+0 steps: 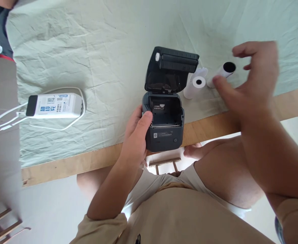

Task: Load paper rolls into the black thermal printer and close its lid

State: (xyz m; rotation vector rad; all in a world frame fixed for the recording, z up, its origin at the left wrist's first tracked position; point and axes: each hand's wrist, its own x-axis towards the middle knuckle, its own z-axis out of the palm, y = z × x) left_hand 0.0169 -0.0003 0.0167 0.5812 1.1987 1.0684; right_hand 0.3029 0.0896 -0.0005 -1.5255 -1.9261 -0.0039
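Note:
My left hand (136,137) is wrapped round the left side of a small dark portable printer (164,139), thumb on its rim. The printer's lid (164,76) stands raised, and no roll shows in the paper bay (164,113). A white paper roll (192,89) with a small dark core stands tilted on the cloth, right of the lid. Beside it is a white tube-shaped roll (225,71) with a wide dark opening. My right hand (258,78), slightly blurred, hovers over that tube with thumb and fingers apart; the thumb overlaps the tube in view.
A pale green cloth (108,44) covers the table, with a bare wooden edge (70,169) in front. On the left lies a white-and-black box-shaped device (57,105) with white cables. Part of another person (4,3) shows at the top left. Wooden bars (4,230) are at the lower left.

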